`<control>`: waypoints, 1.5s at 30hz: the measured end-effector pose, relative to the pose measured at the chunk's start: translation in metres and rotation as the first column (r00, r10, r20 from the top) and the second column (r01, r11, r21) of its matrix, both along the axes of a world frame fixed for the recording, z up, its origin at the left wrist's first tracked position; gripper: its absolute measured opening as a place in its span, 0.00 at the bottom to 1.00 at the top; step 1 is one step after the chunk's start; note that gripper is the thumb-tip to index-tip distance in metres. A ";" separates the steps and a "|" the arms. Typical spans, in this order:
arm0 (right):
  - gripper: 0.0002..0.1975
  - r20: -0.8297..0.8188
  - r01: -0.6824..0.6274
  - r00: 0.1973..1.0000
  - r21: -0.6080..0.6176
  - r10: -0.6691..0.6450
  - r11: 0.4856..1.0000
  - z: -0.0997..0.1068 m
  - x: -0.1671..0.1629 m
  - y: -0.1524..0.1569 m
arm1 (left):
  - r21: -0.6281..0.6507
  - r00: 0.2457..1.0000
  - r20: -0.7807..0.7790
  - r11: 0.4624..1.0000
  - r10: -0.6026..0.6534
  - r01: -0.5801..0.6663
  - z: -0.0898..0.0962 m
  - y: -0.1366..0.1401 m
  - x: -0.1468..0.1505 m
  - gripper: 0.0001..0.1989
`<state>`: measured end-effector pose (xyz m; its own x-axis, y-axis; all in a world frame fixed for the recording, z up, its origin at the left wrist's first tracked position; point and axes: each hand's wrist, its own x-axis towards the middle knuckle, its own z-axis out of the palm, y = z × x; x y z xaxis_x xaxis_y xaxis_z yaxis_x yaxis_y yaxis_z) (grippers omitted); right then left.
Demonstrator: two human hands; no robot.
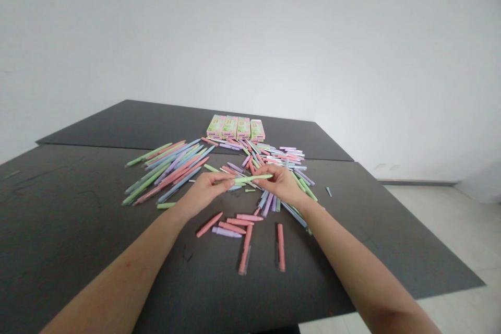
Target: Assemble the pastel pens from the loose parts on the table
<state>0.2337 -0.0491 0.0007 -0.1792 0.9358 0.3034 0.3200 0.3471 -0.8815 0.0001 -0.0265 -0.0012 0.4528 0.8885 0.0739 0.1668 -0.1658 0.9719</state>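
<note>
A light green pen point(250, 179) is held level above the dark table. My left hand point(206, 191) pinches its left end between thumb and fingers, and my right hand point(282, 183) grips its right end. Below and behind my hands lies a mixed heap of pen parts point(270, 155) in pink, purple, blue and green. Nearer to me are several short pink barrels point(234, 227), a purple barrel point(227, 232) and two longer pink pieces with clear caps, one on the left point(246, 248) and one on the right point(281, 247).
Left of my hands, long pastel pens point(168, 167) lie in a slanting pile. Four pink-and-green boxes point(229, 128) stand in a row at the back. A small blue piece point(329, 191) lies apart on the right of the black table point(376, 240). A pale wall rises behind.
</note>
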 end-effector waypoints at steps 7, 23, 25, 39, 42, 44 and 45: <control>0.11 -0.043 -0.007 0.999 -0.014 0.007 1.000 -0.002 -0.001 0.001 | 0.043 0.999 -0.001 0.998 -0.038 0.038 -0.006 0.006 -0.002 0.17; 0.12 -0.045 0.008 0.999 -0.047 -0.010 0.999 0.006 -0.008 -0.005 | 0.080 0.997 -0.068 0.996 -0.044 0.049 -0.002 0.006 -0.002 0.20; 0.12 -0.049 0.013 0.999 -0.056 -0.015 0.998 0.006 -0.009 -0.005 | 0.089 0.995 -0.090 0.995 -0.035 0.043 -0.002 0.006 -0.001 0.21; 0.25 -0.023 -0.004 1.000 -0.204 -0.001 0.979 -0.009 -0.006 0.001 | 0.214 0.990 -0.140 0.977 0.017 0.013 -0.004 0.006 0.001 0.16; 0.29 0.000 -0.037 0.999 -0.210 0.038 0.977 -0.010 -0.006 0.002 | 0.191 0.988 -0.151 0.981 0.009 0.021 -0.005 0.008 -0.001 0.18; 0.27 -0.015 -0.085 0.996 -0.206 0.083 0.975 -0.008 -0.003 0.001 | 0.171 0.989 -0.148 0.985 -0.001 0.026 -0.005 0.009 -0.002 0.19; 0.24 -0.043 -0.105 0.994 -0.206 0.098 0.973 -0.006 -0.002 0.001 | 0.163 0.990 -0.142 0.986 -0.003 0.027 -0.006 0.009 -0.003 0.20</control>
